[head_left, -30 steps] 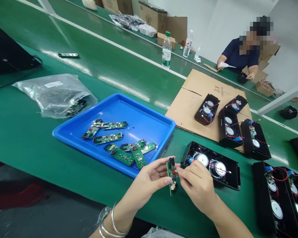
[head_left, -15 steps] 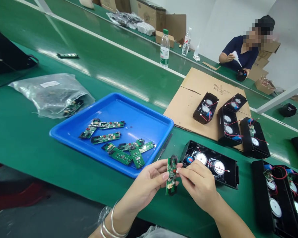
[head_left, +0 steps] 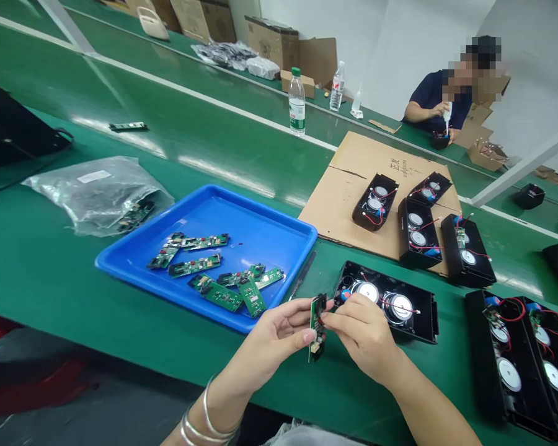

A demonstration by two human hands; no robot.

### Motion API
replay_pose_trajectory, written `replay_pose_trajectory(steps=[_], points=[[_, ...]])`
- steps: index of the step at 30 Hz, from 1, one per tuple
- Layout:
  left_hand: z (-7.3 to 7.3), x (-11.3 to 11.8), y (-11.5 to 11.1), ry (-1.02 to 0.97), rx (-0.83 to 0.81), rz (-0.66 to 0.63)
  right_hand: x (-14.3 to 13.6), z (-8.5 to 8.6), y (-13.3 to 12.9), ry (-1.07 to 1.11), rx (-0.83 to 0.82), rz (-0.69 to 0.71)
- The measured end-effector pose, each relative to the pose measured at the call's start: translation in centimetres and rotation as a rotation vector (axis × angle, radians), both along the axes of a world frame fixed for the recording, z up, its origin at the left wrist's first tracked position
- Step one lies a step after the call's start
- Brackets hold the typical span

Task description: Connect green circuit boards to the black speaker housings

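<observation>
- Right now the left hand pinches a small green circuit board between thumb and fingers, holding it upright on its edge just above the green bench.
- Meeting it from the other side, the right hand has its fingertips closed on the upper part of the same board; whether it also holds a wire there cannot be told.
- Just beyond the right hand lies an open black speaker housing with two round drivers and red wires inside.
- Past the left hand sits a blue tray with several more green boards lying loose in it.
- A thin dark tool lies on the bench between the tray and the housing.
- Farther out from the right hand, more black housings stand on a sheet of cardboard, and others lie to its right.
- Well off to the left of the left hand rests a clear plastic bag.
- Far across the bench, another person is seated, working with both hands.
</observation>
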State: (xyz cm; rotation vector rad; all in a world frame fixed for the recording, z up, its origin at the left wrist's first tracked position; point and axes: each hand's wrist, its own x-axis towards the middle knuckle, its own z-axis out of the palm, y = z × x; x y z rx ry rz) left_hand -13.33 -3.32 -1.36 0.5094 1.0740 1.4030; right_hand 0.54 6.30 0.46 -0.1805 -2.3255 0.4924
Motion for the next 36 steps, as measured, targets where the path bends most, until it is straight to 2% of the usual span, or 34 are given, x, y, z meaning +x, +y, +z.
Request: replay_pose_trajectory(steps=[4, 8, 12, 14, 16, 18, 20, 22, 25, 30, 32, 36], points=[[0.6, 0.5, -0.3, 0.038, 0.006, 0.023, 0.3, -0.5, -0.1, 0.037, 0.026, -0.019], [0.2, 1.5, -0.5, 0.086, -0.001, 0.055, 0.8, -0.8, -0.7, -0.023, 0.107, -0.061], [-0.1, 2.9, -0.5, 0.059, -0.057, 0.138, 2.8, 0.3, -0.2, -0.101, 0.145, -0.103], [0.1, 3.4, -0.6, 0.075, -0.109, 0.202, 4.9, 1.1, 0.9, -0.203, 0.141, -0.225], [0.4, 3.9, -0.8, 0.105, -0.135, 0.222, 7.4, 1.5, 2.5, -0.392, 0.138, -0.439], [0.7, 4.3, -0.9, 0.122, -0.145, 0.167, 9.8, 1.4, 4.1, -0.629, 0.15, -0.617], [0.7, 4.7, -0.7, 0.123, -0.15, 0.085, 11.3, 1.0, 5.1, -0.8, 0.15, -0.684], [0.6, 5.2, -0.1, 0.125, -0.159, -0.006, 11.8, 0.6, 5.4, -0.846, 0.125, -0.695], [0.3, 6.0, 1.2, 0.152, -0.161, -0.101, 11.0, 0.4, 5.1, -0.78, 0.044, -0.676], [-0.4, 7.0, 3.3, 0.254, -0.101, -0.007, 9.8, 0.9, 4.7, -0.718, -0.094, -0.698], [-0.5, 7.1, 3.7, 0.317, -0.102, 0.003, 10.1, 1.1, 4.9, -0.818, -0.075, -0.717], [-0.3, 6.8, 4.2, 0.461, -0.118, -0.013, 11.0, 1.2, 5.7, -1.037, -0.115, -0.643]])
